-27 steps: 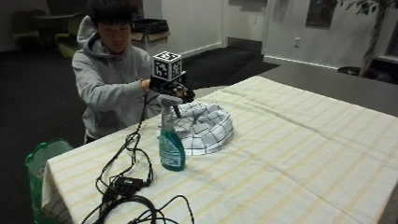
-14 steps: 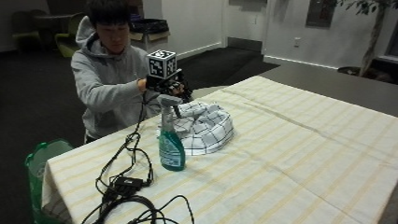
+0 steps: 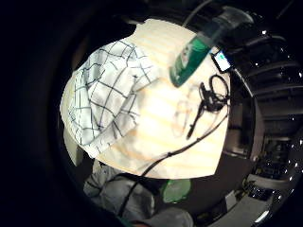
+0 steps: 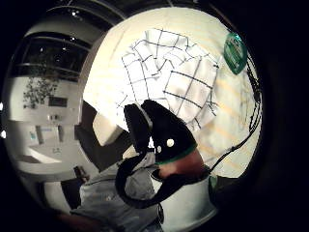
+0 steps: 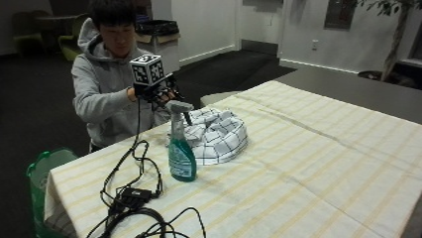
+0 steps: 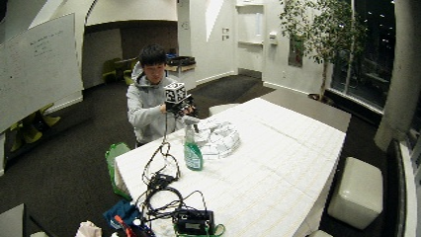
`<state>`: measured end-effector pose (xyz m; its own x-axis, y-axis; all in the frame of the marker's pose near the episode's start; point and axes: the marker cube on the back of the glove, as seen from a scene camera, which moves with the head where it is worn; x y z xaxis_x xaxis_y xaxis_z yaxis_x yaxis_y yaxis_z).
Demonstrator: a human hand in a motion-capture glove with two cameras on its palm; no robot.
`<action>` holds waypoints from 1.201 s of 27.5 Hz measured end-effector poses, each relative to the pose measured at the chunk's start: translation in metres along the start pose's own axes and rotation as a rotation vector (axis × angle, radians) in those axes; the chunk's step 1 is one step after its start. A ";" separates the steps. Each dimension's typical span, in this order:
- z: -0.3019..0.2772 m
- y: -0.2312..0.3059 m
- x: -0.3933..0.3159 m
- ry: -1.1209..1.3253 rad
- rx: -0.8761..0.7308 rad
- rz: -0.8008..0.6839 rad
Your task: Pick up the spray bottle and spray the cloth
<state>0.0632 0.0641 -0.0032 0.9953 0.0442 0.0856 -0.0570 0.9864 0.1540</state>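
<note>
A spray bottle (image 5: pixel 181 158) with green liquid and a grey trigger head stands upright on the striped tablecloth. Just behind it lies a crumpled white checked cloth (image 5: pixel 214 136). My gloved right hand (image 5: pixel 157 91) hovers in the air above and behind the bottle's head, close to the person's chest, with relaxed fingers holding nothing. The little finger side palm view looks down on the bottle (image 3: pixel 191 54) and the cloth (image 3: pixel 111 94) from above. In the thumb side palm view, the gloved thumb (image 4: pixel 164 130) hangs over the cloth (image 4: pixel 174 82), with the bottle (image 4: pixel 235 46) beyond it.
Black cables and a small black box (image 5: pixel 131 196) lie on the table (image 5: pixel 316 163) in front of the bottle. A green bag (image 5: pixel 43 168) stands on the floor at the table's corner. A white stool (image 6: pixel 358 190) sits at the table's far side.
My right hand has drawn back from above the bottle toward the person's chest. The bottle and the cloth have not moved.
</note>
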 end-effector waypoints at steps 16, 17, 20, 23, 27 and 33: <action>-0.011 0.008 0.103 -0.220 0.180 0.208; -0.011 0.006 0.108 -0.235 0.194 0.216; -0.009 -0.001 0.119 -0.266 0.242 0.230; -0.006 -0.010 0.125 -0.317 0.284 0.247; -0.003 -0.023 0.130 -0.435 0.296 0.274; 0.006 -0.049 0.136 -0.607 0.330 0.325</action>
<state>0.2012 0.0209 0.0070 0.7122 0.1357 0.6887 -0.4552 0.8361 0.3060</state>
